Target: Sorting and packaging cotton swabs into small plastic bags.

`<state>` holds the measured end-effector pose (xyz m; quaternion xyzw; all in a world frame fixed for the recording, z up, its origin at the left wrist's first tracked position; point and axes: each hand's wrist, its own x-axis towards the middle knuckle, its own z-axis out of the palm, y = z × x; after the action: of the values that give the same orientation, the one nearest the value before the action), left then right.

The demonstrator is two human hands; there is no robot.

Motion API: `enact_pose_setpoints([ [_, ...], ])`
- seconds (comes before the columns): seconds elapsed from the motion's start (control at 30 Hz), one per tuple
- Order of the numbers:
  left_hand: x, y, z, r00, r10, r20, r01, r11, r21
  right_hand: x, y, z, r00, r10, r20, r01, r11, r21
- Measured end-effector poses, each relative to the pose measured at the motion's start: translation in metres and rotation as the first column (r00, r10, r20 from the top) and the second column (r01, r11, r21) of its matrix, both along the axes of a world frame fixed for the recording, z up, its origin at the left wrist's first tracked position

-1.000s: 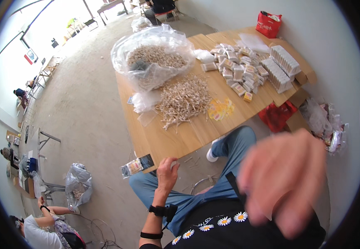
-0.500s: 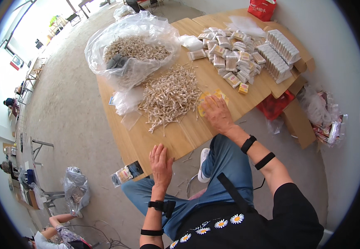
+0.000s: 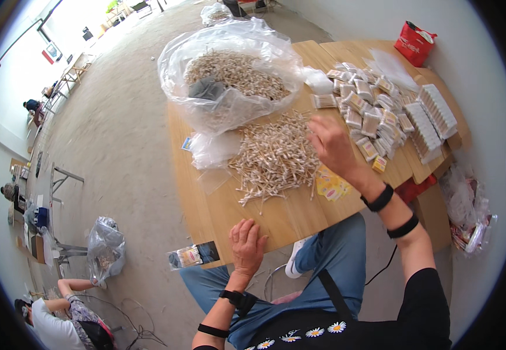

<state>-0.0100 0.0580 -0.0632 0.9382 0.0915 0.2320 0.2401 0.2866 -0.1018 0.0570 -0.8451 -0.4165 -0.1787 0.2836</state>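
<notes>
Two bare hands at a pale wooden worktop [image 3: 212,216], seen from above. Left hand [image 3: 247,248] resting on the near edge, fingers lightly bent and close together. Right hand [image 3: 333,146] at the right edge of a loose heap of cotton swabs [image 3: 276,160], fingers curled inward; cannot tell from this angle whether pinching a swab. Heap spread over the middle of the worktop, sticks pointing every way. Just right of the heap, below the right hand, yellow printed cards [image 3: 331,185] lying flat. Behind the heap, a big clear plastic bag [image 3: 174,64], open, with more swabs [image 3: 235,76] and a grey bundle [image 3: 206,87] inside. Left of the heap, thin clear plastic sleeves [image 3: 215,151]. Beyond the right hand, a mound of small swab packs [image 3: 370,122], with a small yellow box [image 3: 379,164] at the near end and white rows of packs [image 3: 431,125] alongside. Toward the far right corner, a red bag [image 3: 414,46]. At the near left corner, one swab pack [image 3: 186,256] beside a dark flat item [image 3: 208,252].
</notes>
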Motion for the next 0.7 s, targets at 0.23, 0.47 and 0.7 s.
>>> enact_pose_setpoints([
  [0.23,0.004,-0.009,-0.004,1.0,0.017,-0.009,-0.017,1.0,-0.01,0.067,0.168,0.009,0.992,0.074,0.097,-0.085,0.99,0.109],
  [0.47,0.0,-0.004,-0.004,0.998,0.04,-0.04,-0.04,0.999,-0.004,0.025,0.21,-0.039,0.916,0.3,-0.264,-0.392,0.806,-0.444],
  [0.7,0.001,-0.003,-0.001,0.998,0.046,-0.05,-0.046,0.999,0.007,0.053,0.254,0.01,0.981,-0.006,-0.193,-0.016,0.994,-0.113],
])
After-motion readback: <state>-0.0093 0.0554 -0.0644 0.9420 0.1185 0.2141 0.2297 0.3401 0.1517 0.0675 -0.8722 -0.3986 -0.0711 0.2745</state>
